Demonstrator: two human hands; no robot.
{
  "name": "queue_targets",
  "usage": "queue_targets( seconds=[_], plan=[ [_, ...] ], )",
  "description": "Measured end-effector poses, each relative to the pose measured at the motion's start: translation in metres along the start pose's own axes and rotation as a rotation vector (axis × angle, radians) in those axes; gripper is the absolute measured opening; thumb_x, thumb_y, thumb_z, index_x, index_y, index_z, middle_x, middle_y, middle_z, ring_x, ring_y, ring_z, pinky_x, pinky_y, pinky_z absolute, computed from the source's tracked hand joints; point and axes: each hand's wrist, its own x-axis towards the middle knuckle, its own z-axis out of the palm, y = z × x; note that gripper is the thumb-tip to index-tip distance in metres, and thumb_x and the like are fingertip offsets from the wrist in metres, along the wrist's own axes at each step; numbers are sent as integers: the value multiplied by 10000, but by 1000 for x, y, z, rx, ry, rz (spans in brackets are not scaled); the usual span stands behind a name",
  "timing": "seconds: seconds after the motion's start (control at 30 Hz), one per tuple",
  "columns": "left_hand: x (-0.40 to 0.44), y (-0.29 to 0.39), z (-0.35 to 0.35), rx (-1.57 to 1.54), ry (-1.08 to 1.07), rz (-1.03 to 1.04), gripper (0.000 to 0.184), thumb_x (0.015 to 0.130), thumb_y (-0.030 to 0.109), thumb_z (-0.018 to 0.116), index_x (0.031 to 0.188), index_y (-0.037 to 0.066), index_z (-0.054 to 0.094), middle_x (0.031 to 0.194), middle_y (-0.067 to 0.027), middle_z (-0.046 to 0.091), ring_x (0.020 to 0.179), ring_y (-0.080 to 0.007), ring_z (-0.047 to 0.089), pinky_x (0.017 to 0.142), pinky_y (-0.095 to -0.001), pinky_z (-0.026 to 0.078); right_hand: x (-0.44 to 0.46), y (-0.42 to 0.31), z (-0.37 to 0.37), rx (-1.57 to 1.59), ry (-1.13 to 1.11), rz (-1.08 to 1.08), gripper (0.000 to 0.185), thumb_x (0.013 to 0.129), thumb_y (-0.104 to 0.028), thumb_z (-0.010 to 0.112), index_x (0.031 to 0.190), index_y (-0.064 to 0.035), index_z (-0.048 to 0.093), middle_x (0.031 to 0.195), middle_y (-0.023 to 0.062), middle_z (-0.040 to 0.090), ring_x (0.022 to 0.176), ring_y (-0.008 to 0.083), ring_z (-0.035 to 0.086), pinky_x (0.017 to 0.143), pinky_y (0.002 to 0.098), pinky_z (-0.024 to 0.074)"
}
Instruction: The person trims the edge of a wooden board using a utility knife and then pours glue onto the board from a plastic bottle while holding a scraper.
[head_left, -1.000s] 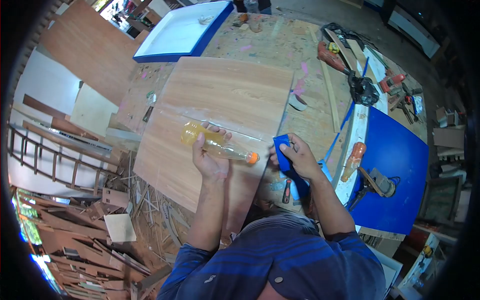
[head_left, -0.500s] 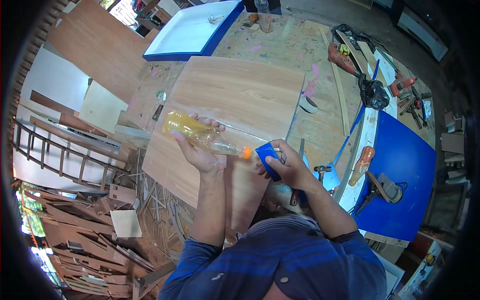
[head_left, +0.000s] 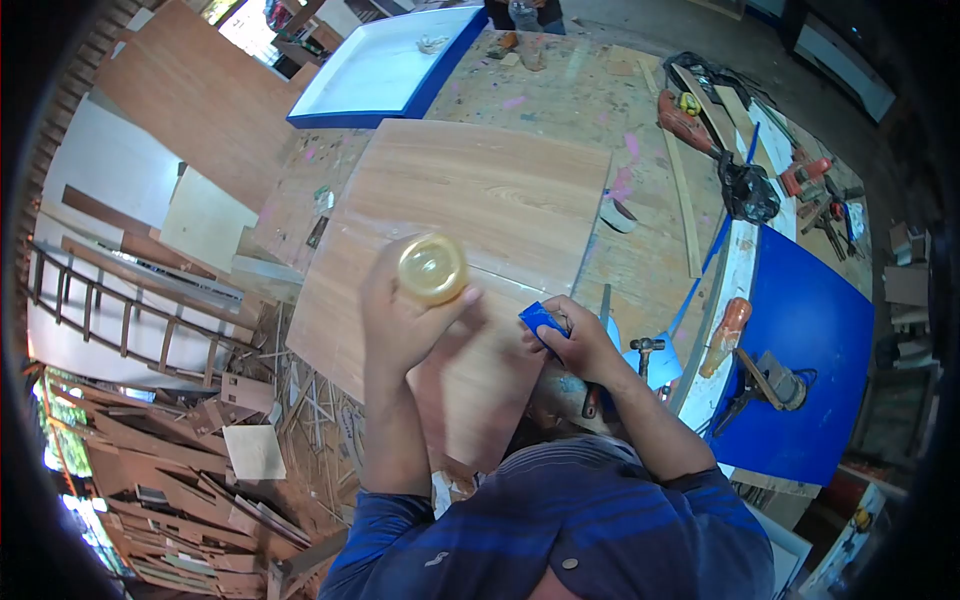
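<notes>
Currently, left hand (head_left: 405, 315) clasping bottle (head_left: 433, 269); right hand (head_left: 575, 345) pinching blue piece (head_left: 541, 322).

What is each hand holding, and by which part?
The left hand grips a bottle around its side, base toward the camera. The right hand holds a blue piece by its lower part, thumb across it.

Daylight glares through an opening (head_left: 250, 32) beyond the slightly blurred left hand (head_left: 408, 318), soft shadows darken the wood-grain panel (head_left: 490, 195) beside it, and wide-lens distortion bends the edges into black.
</notes>
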Motion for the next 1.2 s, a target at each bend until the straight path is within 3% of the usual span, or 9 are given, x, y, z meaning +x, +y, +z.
queue_targets(
  seconds=[0.13,0.27,0.4,0.5,0.6,0.7,0.8,1.1,1.2],
  plan=[
    [-14,28,28,-361,525,154,525,865,142,949,1282,2,662,1238,-148,752,1250,-249,697,1084,-373,544,-7,5,-11,16,0,87,255,1113,-91,604,1353,-10,580,1135,121,771,947,170,761,783,326,617],
    [-55,-34,19,-75,84,-256,650,940,130,868,1446,-5,483,1432,-208,634,1333,-325,648,1144,-444,537,-8,18,-13,65,37,69,257,1110,-91,605,1354,-12,576,1117,128,774,944,176,761,777,328,618],
    [-75,-10,41,-266,613,208,589,960,107,838,1411,-26,483,1368,-214,630,1322,-339,643,1086,-494,559,-10,18,-20,63,48,66,256,1107,-85,606,1345,1,568,1129,144,777,938,186,772,765,328,621],
    [-93,-46,44,238,184,21,597,973,136,832,1417,-26,467,1403,-245,611,1334,-345,628,1112,-547,544,-10,21,-23,106,41,68,257,1102,-75,609,1341,7,567,1133,150,777,954,192,777,786,332,629],
    [-101,-31,63,-400,192,-500,562,981,103,816,1413,-21,479,1394,-233,636,1284,-306,659,1093,-487,561,-11,19,-20,63,62,36,320,1071,-107,650,1362,-4,568,1105,154,776,938,201,771,777,350,628],
    [-116,-49,81,-310,445,-57,482,984,38,795,1373,-17,515,1362,-224,673,1183,-250,705,1035,-427,592,-11,25,-23,104,67,19,298,1079,-88,642,1357,-11,568,1124,147,771,942,192,768,800,344,629],
    [-123,-60,78,-278,207,-410,454,993,15,774,1364,-11,514,1341,-212,696,1112,-223,727,997,-384,605,-19,13,-19,122,89,21,278,1089,-63,630,1357,-12,571,1136,144,767,941,186,766,824,344,632],
    [-139,-71,64,-83,143,-369,553,953,182,891,1335,-9,540,1241,-159,745,1046,-198,734,937,-353,594,-26,1,-22,60,111,107,266,1103,-57,616,1363,-17,578,1113,131,780,956,198,791,776,308,621],
    [-148,-69,67,-246,345,-234,569,944,233,909,1322,-11,560,1165,-133,763,1035,-197,743,929,-362,598,-29,4,-22,51,113,94,257,1110,-64,604,1361,-15,583,1124,135,782,950,194,788,769,301,617]
  ],
)
